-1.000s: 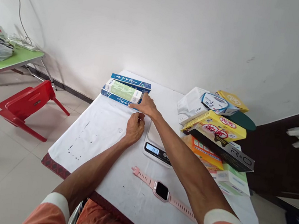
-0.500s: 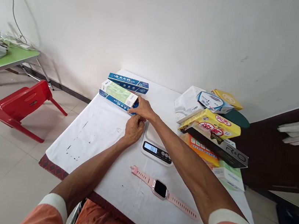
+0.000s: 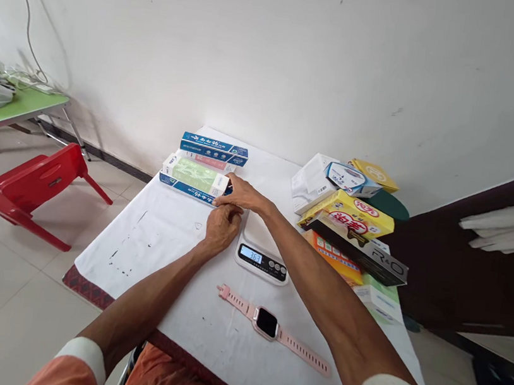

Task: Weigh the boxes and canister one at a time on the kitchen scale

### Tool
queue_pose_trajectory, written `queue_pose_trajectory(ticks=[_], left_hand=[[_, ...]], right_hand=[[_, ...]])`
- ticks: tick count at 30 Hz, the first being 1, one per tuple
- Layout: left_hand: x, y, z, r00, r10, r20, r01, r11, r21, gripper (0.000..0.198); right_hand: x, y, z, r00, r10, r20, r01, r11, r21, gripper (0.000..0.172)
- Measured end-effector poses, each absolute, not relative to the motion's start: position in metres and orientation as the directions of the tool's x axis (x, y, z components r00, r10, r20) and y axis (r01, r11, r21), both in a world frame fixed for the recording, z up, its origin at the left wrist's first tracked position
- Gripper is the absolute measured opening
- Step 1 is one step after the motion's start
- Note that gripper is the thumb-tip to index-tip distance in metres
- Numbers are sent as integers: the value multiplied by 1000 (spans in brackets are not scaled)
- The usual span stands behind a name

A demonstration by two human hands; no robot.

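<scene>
At the far left of the white table (image 3: pixel 166 256) lie long blue boxes (image 3: pixel 214 148) with a pale green box (image 3: pixel 195 175) on top. My right hand (image 3: pixel 243 194) rests its fingers flat against the right end of the green box and the blue box under it. My left hand (image 3: pixel 220 227) is curled loosely just below them, its fingertips at the near blue box's end; nothing shows in it. A white kitchen scale (image 3: pixel 261 254) with a lit display sits right of my left hand.
A pink smartwatch (image 3: pixel 267 323) lies flat near the front edge. A pile of boxes (image 3: pixel 353 222), yellow, black, orange and white, fills the table's right side. A red plastic chair (image 3: pixel 33 186) lies tipped on the floor left, beside a green table (image 3: pixel 10 108).
My right hand slid from the top of the green box down to its right end. My left hand stayed beside the scale. The view shifted slightly.
</scene>
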State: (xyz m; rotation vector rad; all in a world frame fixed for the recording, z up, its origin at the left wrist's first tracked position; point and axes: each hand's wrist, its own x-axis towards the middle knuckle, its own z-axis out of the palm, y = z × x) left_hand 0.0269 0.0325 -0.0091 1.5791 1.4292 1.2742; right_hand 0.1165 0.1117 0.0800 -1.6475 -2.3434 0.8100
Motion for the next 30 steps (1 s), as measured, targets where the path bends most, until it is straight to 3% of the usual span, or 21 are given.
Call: queue_pose_trajectory(ticks=[4, 8, 16, 22, 26, 30], left_hand=[[20, 38, -5, -110, 980, 166, 329, -122, 937, 20], [20, 38, -3, -93, 984, 154, 327, -116, 938, 19], [19, 39, -7, -110, 955, 275, 310, -230, 923, 24], [17, 43, -10, -113, 956, 270, 311, -223, 924, 23], [18, 43, -8, -115, 962, 246, 296, -204, 933, 22], [19, 43, -6, -107, 968, 229, 311, -186, 932, 21]], right_hand=[[100, 110, 79, -402, 915, -12, 782, 337, -524, 88], [88, 110, 77, -388, 921, 32, 803, 355, -480, 74], [105, 117, 77, -269, 959, 92, 763, 270, -588, 61], [122, 149, 80, -219, 971, -100, 820, 128, -559, 59], [117, 155, 86, -214, 972, -94, 876, 149, -458, 54], [92, 137, 88, -394, 919, 13, 871, 378, -313, 39]])
